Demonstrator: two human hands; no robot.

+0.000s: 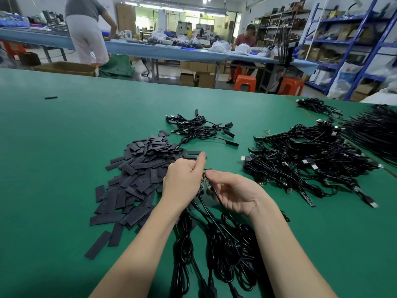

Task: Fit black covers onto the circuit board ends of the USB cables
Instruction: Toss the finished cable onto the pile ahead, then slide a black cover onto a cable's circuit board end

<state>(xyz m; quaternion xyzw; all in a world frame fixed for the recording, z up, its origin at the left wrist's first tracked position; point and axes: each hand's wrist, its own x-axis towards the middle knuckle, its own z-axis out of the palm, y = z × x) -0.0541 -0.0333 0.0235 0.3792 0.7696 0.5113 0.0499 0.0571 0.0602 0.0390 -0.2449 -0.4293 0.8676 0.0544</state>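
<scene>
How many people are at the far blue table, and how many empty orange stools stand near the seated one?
People at the blue table: 2, the standing person and the seated person
Empty orange stools: 2, the left stool and the right stool
Total: 4

1. A green work table (64, 130) fills the view from the near edge to mid-frame.
2. At about 9 o'clock of the table's centre lies a broad pile of flat black covers (137, 175).
3. At 12 o'clock, a small bundle of covered cables (199, 127).
4. At 3 o'clock, a large tangle of uncovered USB cables (309, 160) with bare board ends.
5. At 6 o'clock, coiled black cables (225, 250) lie on the near edge.
6. At 10 o'clock, far off, a lone black piece (51, 97).
</scene>
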